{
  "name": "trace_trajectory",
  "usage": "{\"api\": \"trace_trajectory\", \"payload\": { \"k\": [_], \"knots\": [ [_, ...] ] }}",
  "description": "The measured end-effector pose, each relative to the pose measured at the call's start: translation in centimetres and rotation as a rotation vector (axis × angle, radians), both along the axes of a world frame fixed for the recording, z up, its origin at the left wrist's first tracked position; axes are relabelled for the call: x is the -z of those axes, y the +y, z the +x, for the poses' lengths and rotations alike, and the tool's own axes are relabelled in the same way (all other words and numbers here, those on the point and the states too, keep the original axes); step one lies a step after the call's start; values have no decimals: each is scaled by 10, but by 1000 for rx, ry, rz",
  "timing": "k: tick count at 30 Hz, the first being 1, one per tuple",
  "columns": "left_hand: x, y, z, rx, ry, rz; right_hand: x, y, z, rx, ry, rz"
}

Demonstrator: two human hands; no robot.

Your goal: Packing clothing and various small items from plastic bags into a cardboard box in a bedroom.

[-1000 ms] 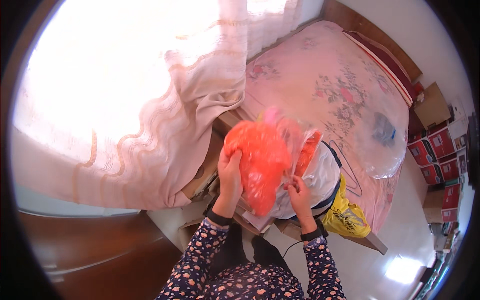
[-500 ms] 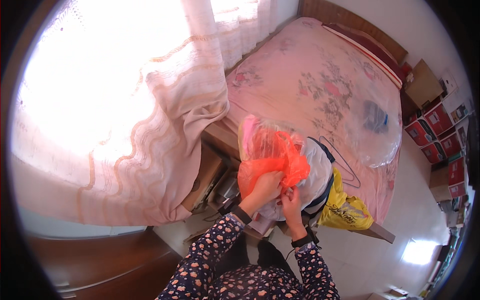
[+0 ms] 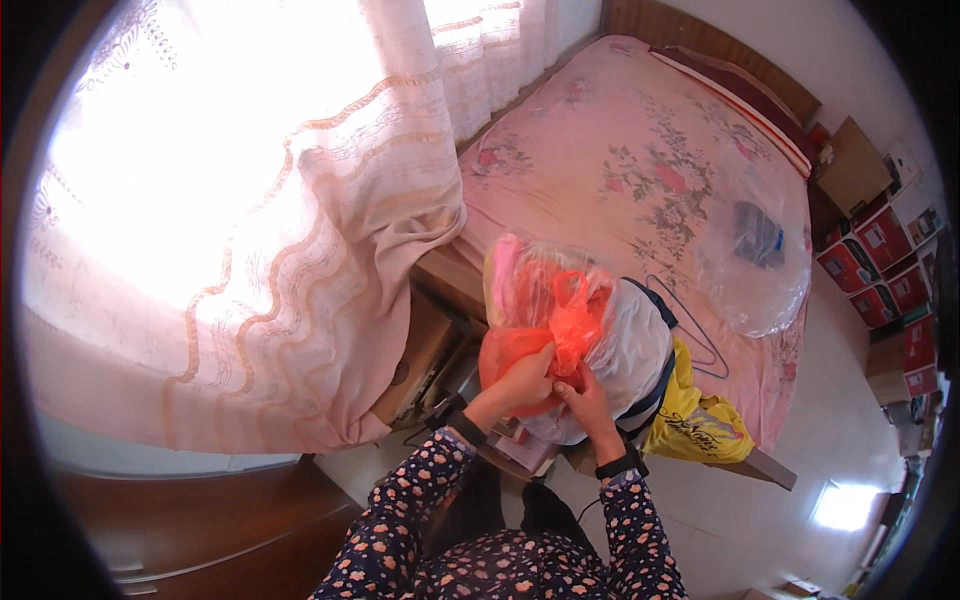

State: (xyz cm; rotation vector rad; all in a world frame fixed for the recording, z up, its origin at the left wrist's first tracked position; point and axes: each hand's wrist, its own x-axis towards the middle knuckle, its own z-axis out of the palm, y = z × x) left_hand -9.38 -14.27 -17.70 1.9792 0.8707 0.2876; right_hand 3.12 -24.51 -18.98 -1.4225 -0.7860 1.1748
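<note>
While pinching the bunched neck of an orange-red plastic bag (image 3: 506, 352) with left hand (image 3: 528, 383) and right hand (image 3: 592, 405), just below and right of frame centre, expect light, slippery, easily torn film; best held by the gathered neck. Beyond, find white plastic-wrapped bundle (image 3: 640, 345), then pink floral bedsheet (image 3: 570, 190) toward upper right.

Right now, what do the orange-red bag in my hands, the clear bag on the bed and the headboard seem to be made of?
The orange-red bag looks like thin, slightly glossy plastic film: crinkled and translucent. The clear bag is likely shiny plastic, see-through with bright glints. The headboard may be wood or veneer, being brown and board-like; finish unclear.
</note>
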Motion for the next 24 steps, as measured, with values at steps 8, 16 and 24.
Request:
{"api": "trace_trajectory", "payload": {
  "k": [8,16,24],
  "knots": [
    [-38,4,-25,-317,-266,742,34,9,5,167,-65,-37],
    [4,-9,-43,-637,-359,-320,21,4,2,78,-55,-95],
    [-9,-26,-4,-135,-92,33,12,-12,4,-52,81,45]
  ]
}}
